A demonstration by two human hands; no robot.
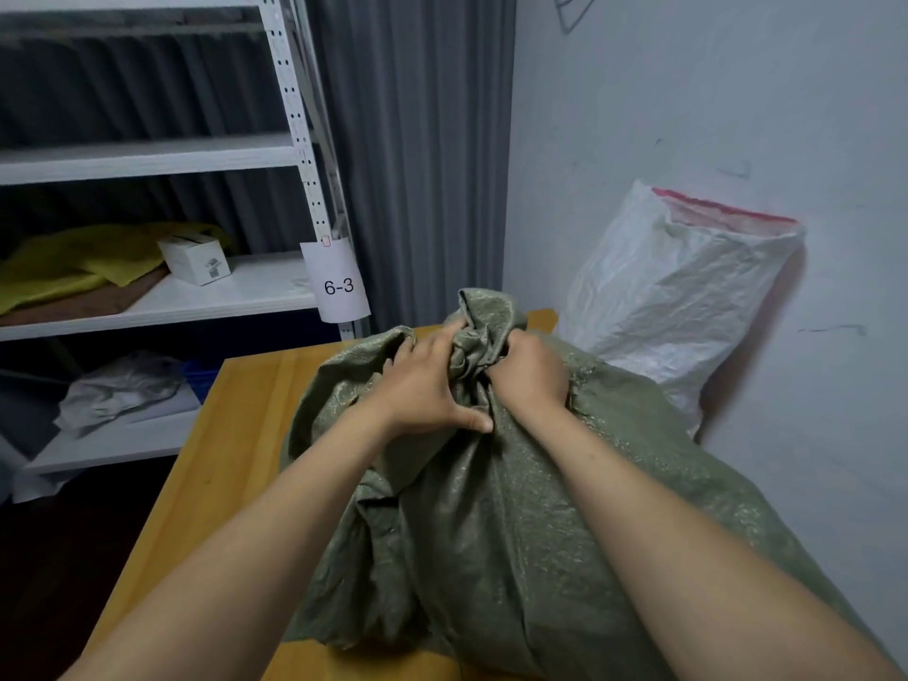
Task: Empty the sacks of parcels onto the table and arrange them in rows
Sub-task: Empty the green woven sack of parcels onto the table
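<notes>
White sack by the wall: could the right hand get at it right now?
Probably, once it lets go: the right hand grips the bunched mouth of the green sack, and the white sack stands just beyond with nothing between.

The single camera sat on my head and looked forward and down, so my forearms ran up from the bottom edge to my left hand (422, 380) and right hand (533, 373), close under the lens on the green sack (491, 508) lying on the wooden table (236, 435). Its wide angle also took in the white shelving (147, 157) on my left, the grey curtain (417, 140) ahead and the wall (688, 90) on my right.
</notes>
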